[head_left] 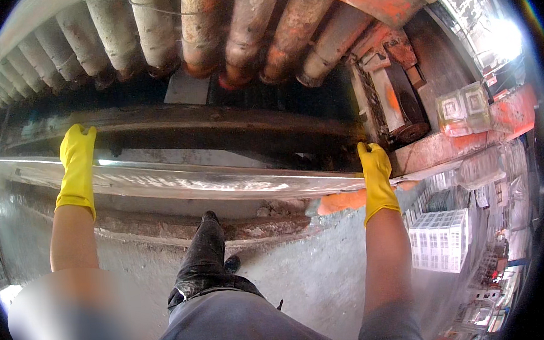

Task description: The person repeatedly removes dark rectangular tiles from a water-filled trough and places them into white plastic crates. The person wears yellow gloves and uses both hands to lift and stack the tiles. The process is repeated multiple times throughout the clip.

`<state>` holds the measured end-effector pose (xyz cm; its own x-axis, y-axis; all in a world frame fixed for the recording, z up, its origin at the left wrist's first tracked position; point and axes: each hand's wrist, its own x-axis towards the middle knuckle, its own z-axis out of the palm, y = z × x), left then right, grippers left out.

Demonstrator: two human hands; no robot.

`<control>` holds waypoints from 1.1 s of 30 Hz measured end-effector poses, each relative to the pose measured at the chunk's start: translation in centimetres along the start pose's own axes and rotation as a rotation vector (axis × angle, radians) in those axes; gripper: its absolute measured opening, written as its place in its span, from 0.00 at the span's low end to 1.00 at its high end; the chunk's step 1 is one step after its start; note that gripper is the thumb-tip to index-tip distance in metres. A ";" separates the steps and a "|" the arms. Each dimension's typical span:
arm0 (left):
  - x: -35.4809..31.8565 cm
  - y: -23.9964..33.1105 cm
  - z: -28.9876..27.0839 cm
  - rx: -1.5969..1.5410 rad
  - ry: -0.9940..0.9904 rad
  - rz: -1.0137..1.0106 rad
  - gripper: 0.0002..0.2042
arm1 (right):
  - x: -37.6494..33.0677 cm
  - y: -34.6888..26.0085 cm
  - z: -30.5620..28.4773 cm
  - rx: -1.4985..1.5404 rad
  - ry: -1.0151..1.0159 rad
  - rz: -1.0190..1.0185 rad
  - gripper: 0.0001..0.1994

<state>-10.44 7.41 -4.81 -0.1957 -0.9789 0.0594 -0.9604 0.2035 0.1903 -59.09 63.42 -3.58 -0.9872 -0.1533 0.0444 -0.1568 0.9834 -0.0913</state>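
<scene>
Both my hands wear long yellow rubber gloves and are set wide apart along a long dark beam point(219, 118) with a brownish, worn top. My left hand point(78, 154) is closed in a fist at the beam's left part, its wrist above a shiny metal ledge point(216, 178). Toward the beam's right end, my right hand point(376, 167) has its fingers curled at the edge. The gloves hide exactly where the fingers meet the beam. Dark space lies behind and below the beam.
A row of thick, stained cylinders point(151, 34) hangs beyond the beam. Orange-stained machine parts point(395, 94) and a clear plastic container point(463, 109) stand at the right, with a white crate point(440, 241) lower down. My leg point(202, 255) stands close to a low rough kerb point(144, 224).
</scene>
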 end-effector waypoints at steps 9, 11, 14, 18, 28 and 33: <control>0.5 -0.5 0.8 0.022 0.017 -0.001 0.30 | 0.0 -0.1 0.0 -0.017 -0.004 0.036 0.31; 0.7 -1.1 1.4 0.028 0.075 0.024 0.28 | 0.0 -0.3 -0.1 -0.011 -0.019 0.037 0.31; 0.7 -0.6 1.1 0.024 0.044 0.028 0.31 | 0.7 0.9 0.5 -0.033 -0.004 0.013 0.31; 0.5 -1.3 1.7 0.022 0.157 0.055 0.24 | 0.0 -0.5 -0.3 0.001 -0.022 0.021 0.31; 0.2 -1.1 1.5 0.023 0.159 0.063 0.24 | -0.1 0.0 0.3 -0.017 0.067 0.002 0.29; 0.3 -1.3 1.6 0.003 0.154 0.063 0.24 | -0.2 0.0 0.1 0.006 0.062 -0.019 0.28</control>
<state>-9.59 6.80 -6.63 -0.2230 -0.9495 0.2206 -0.9478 0.2641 0.1786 -58.90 63.40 -3.69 -0.9803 -0.1657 0.1077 -0.1761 0.9797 -0.0961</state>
